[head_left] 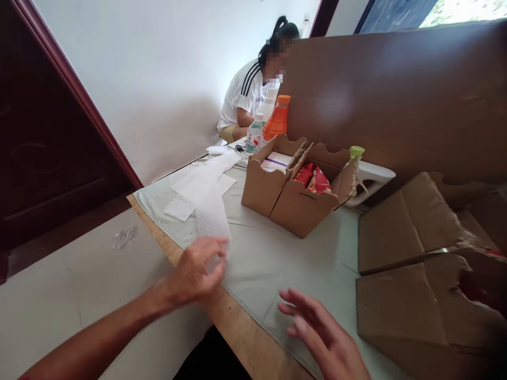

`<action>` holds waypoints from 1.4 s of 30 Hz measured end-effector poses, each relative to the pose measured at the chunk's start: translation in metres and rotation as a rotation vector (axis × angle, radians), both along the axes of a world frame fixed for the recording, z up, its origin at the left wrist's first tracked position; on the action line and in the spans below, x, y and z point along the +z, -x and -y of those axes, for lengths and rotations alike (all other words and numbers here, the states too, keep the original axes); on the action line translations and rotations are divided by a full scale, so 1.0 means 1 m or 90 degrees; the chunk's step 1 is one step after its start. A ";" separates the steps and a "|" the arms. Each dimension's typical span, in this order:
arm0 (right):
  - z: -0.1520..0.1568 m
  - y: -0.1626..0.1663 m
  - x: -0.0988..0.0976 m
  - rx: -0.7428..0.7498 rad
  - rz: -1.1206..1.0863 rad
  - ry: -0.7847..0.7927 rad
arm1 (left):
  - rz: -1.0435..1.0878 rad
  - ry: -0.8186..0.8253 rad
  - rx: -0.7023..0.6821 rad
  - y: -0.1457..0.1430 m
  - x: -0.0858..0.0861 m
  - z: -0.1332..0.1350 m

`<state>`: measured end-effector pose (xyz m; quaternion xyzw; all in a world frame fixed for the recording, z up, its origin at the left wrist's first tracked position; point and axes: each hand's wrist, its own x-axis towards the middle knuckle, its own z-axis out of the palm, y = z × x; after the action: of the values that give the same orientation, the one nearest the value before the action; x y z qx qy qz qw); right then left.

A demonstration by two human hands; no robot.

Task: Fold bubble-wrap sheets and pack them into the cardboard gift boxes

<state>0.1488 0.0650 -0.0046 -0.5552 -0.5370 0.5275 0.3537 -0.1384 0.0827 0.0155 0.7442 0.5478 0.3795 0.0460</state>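
Note:
My left hand (202,269) is at the table's near edge, its fingers curled at the close end of a long white strip of bubble wrap (212,211). The fingertips are slightly blurred, and the wrap's end shows between index finger and thumb. Further back, the strip lies over other white sheets, beside a small clear bubble-wrap piece (179,208). My right hand (320,332) hovers over the cloth to the right, fingers apart and holding nothing.
Cardboard boxes (303,208) hold red packets (312,177) and white packs. More cardboard boxes (396,227) stand at right. Behind are a water bottle (253,134), an orange bottle (277,119) and a tall cardboard panel (396,100). A person (247,95) sits beyond the table.

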 end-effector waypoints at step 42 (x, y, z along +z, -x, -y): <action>0.055 -0.017 -0.031 -0.049 0.206 -0.163 | -0.080 0.039 -0.287 -0.098 -0.030 0.063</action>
<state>0.1662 0.0102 -0.0357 -0.6033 -0.6279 0.3447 0.3506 -0.0408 0.0199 -0.0145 0.8681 0.3807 0.2959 0.1179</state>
